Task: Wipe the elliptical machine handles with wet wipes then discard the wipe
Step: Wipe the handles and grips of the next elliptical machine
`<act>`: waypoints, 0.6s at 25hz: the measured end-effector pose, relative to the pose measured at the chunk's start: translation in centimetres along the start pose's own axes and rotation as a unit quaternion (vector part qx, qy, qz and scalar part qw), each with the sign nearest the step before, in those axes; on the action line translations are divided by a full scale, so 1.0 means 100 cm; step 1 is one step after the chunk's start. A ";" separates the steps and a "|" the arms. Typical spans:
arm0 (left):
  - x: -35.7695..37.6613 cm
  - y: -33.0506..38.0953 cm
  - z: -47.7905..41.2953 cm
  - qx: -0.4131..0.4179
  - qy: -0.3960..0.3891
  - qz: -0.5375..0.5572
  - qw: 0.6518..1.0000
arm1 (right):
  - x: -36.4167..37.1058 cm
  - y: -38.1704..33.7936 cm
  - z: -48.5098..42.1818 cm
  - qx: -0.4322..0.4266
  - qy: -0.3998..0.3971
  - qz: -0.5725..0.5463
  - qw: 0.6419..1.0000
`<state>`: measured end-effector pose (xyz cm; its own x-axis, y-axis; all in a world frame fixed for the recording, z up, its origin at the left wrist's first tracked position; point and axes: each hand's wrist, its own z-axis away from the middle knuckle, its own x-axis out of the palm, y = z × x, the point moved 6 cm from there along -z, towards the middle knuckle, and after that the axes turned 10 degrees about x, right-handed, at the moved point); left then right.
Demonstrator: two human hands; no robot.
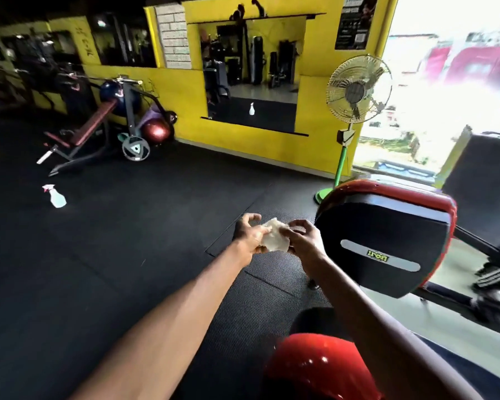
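A: Place of the wet wipe (274, 236)?
B: Centre of view. White, crumpled, bunched between both hands, above black rubber floor (127, 269).
A: Grip?
B: Left hand (247, 233) at the wipe's 9 o'clock, gripping that edge, fingers curled. Right hand (302, 238) at 3 o'clock, fingertips bent, pinching the opposite edge. Both forearms bare, reaching forward.
A: Surroundings?
B: At 3 o'clock from the hands, just beside, black-and-red elliptical machine housing (387, 241). At 6 o'clock, nearer the viewer, glossy red cover (315, 368). At 9 o'clock, well apart, spray bottle (55, 197) on the floor. At 1 o'clock, pedestal fan (358, 89) on a green pole, beside yellow wall (243, 140).
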<state>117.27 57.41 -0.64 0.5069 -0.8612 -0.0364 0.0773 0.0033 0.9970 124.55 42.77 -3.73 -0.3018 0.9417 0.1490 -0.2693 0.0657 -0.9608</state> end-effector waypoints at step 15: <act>0.109 0.035 -0.259 0.019 -0.350 -0.014 0.936 | -0.031 -0.069 -0.159 -0.060 0.233 -0.069 0.968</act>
<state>145.31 61.26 0.67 -0.1836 -0.9828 -0.0212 0.0452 -0.0299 0.9985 141.91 44.67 -1.25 0.1831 0.9659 0.1833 -0.1612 0.2134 -0.9636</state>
